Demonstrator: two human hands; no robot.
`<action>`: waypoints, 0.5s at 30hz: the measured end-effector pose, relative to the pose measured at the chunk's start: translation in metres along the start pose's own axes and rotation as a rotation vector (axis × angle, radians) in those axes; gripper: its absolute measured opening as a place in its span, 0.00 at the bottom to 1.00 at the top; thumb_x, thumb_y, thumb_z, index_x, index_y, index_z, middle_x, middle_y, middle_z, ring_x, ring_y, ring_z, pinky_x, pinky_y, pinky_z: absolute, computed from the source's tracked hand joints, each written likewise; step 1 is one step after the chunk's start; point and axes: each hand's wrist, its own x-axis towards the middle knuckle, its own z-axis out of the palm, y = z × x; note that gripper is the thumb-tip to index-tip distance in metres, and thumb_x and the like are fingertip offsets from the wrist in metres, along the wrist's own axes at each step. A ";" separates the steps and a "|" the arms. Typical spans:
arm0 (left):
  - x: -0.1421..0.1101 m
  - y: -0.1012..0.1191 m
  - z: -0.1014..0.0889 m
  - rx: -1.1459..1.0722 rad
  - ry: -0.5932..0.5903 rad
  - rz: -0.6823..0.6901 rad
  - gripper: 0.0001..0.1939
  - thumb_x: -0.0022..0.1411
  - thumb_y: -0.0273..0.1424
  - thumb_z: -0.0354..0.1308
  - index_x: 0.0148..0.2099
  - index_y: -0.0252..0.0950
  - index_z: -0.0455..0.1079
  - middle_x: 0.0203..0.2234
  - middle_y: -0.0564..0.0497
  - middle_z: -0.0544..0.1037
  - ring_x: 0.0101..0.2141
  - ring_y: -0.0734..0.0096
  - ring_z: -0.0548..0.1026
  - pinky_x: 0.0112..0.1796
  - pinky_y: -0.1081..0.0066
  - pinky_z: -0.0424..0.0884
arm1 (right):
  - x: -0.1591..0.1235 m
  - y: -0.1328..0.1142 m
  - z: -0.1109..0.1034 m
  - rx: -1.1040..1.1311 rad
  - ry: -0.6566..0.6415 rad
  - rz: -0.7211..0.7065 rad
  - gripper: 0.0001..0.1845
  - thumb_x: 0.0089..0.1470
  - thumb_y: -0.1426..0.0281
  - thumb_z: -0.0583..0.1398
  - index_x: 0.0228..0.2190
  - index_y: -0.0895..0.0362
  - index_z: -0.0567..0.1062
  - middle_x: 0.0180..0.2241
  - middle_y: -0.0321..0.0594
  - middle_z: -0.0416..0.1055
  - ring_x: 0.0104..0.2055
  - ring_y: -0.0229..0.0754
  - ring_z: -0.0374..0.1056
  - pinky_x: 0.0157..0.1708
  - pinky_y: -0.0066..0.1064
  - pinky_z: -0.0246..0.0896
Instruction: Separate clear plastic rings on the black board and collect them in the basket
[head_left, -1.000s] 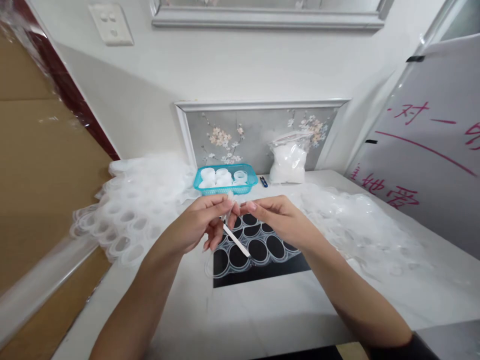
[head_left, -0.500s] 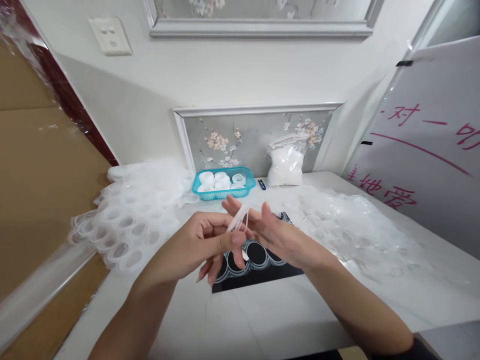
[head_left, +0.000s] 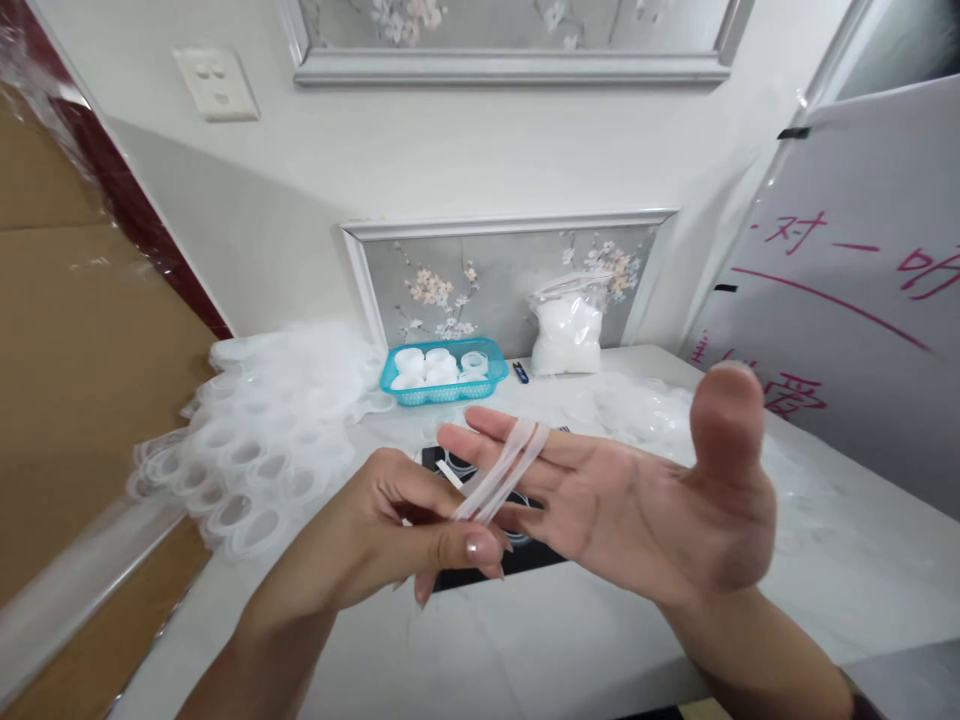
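Using the blue basket (head_left: 465,392) as the reference, since it sits at the back of the table. Far left of it there's a big cardboard box (head_left: 82,380). Between that box and the basket is a messy heap of whitish see-through rings (head_left: 270,430), spilling toward the near side.

In front of the basket, a bit left, is the left hand (head_left: 405,545): thumb and index finger pressed together, pinching the lower end of a translucent band (head_left: 491,485). A white strip (head_left: 450,474) pokes out just behind that hand; can't tell if it's actually being held. Under all this, in front of the basket, lies a black mat (head_left: 534,554).

The band runs up as two strands, stretched in front of the basket and slightly right, across the upper two fingers of the right hand (head_left: 637,510). That palm faces the camera, thumb up and well apart, upper fingers extended; can't make out the lower fingertips.

Right of the basket: small blue snips (head_left: 520,372) just beside it, then a clear bag (head_left: 568,335) of white stuff.
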 end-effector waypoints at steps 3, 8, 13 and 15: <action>0.000 -0.003 0.000 -0.020 -0.014 0.018 0.15 0.57 0.43 0.64 0.33 0.35 0.81 0.21 0.46 0.78 0.15 0.80 0.69 0.16 0.82 0.63 | 0.000 -0.003 0.002 0.083 -0.025 0.012 0.55 0.41 0.29 0.41 0.57 0.52 0.64 0.65 0.45 0.52 0.63 0.56 0.52 0.60 0.51 0.46; -0.002 -0.003 0.000 -0.043 -0.045 0.020 0.15 0.58 0.42 0.63 0.35 0.35 0.81 0.23 0.46 0.79 0.15 0.80 0.68 0.16 0.81 0.64 | 0.000 -0.005 0.002 0.152 -0.044 0.025 0.56 0.37 0.28 0.44 0.57 0.52 0.65 0.65 0.46 0.50 0.65 0.57 0.49 0.61 0.52 0.43; -0.003 0.002 0.002 0.003 -0.071 0.000 0.17 0.59 0.45 0.61 0.37 0.35 0.80 0.27 0.46 0.80 0.16 0.80 0.68 0.17 0.80 0.64 | -0.001 -0.004 0.003 0.144 -0.056 0.002 0.57 0.37 0.27 0.41 0.56 0.51 0.66 0.64 0.45 0.54 0.65 0.58 0.51 0.61 0.53 0.44; -0.005 0.006 0.004 0.159 -0.027 -0.034 0.16 0.60 0.44 0.60 0.40 0.37 0.79 0.30 0.49 0.80 0.21 0.77 0.70 0.19 0.80 0.65 | -0.001 -0.003 0.003 0.037 -0.059 -0.043 0.58 0.35 0.26 0.41 0.53 0.51 0.70 0.60 0.46 0.62 0.64 0.59 0.52 0.61 0.54 0.43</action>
